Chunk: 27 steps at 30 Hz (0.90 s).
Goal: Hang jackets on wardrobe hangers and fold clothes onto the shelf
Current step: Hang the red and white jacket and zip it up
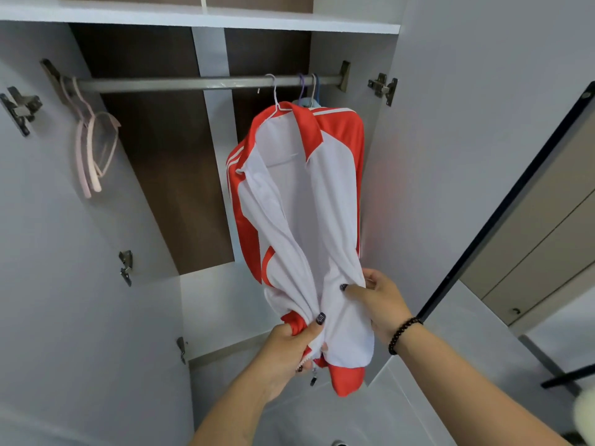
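Note:
A red and white track jacket (309,194) hangs on a white wire hanger (276,98) hooked over the wardrobe rail (167,83). The jacket front lies open, showing the white lining. My left hand (289,346) grips the bunched lower left edge near the zipper end, thumb curled over the cloth. My right hand (376,300) pinches the lower right front panel, thumb pressed on the white fabric. A dark zipper pull (314,379) dangles below my left hand.
Pink empty hangers (93,149) hang at the rail's left end. Purple and blue hangers (307,88) sit behind the jacket at the right. A white shelf (225,19) runs above. Both wardrobe doors stand open; a dark-framed mirror (531,220) leans at the right.

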Tool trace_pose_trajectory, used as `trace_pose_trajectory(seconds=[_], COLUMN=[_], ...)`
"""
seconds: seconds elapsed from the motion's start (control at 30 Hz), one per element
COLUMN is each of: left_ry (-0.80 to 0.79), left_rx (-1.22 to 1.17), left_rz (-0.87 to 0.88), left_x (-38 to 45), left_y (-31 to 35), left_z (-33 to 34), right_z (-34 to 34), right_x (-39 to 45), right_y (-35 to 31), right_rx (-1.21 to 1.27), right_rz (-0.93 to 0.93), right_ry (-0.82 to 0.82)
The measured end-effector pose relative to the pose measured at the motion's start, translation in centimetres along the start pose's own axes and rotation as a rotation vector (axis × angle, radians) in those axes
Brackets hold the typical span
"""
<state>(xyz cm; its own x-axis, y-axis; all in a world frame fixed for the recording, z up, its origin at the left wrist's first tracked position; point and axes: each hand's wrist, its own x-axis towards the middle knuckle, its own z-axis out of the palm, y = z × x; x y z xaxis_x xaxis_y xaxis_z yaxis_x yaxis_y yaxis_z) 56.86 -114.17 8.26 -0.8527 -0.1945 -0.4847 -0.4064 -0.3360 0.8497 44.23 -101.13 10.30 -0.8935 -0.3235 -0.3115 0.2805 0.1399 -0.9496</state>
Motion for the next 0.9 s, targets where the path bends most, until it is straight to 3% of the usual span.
trace_pose_trajectory(seconds=[0.2, 0.33, 0.5, 0.57, 0.73, 0.83, 0.9], left_ry=[0.067, 0.066, 0.022, 0.003, 0.006, 0.031, 0.061], left_rx=[-0.406, -0.607, -0.636, -0.679, -0.719, -0.675, -0.662], left_rz=[-0.199, -0.261, -0.286, -0.290, -0.272, -0.239, -0.224], left_x=[-0.4, -0.7, -1.2, -1.4, -2.2, -3.0, -3.5], left_y=[1.4, 2.4, 3.6, 3.9, 4.2, 4.2, 4.2], left_z=[-0.5, -0.5, 0.3, 0.6, 1.4, 1.3, 0.8], right_z=[0.4, 1.5, 3.2, 3.3, 3.7, 3.6, 3.2], right_x=[-2.3, -5.9, -9.1, -9.0, -8.4, -8.5, -9.2], right_y=[1.2, 5.3, 8.4, 8.1, 6.6, 6.4, 6.5], right_rx=[-0.197, -0.031, 0.355, 0.477, 0.875, 0.975, 1.024], right_rz=[-0.107, 0.031, 0.489, 0.496, 0.480, 0.467, 0.482], right_ry=[0.144, 0.254, -0.061, -0.140, -0.136, -0.158, -0.259])
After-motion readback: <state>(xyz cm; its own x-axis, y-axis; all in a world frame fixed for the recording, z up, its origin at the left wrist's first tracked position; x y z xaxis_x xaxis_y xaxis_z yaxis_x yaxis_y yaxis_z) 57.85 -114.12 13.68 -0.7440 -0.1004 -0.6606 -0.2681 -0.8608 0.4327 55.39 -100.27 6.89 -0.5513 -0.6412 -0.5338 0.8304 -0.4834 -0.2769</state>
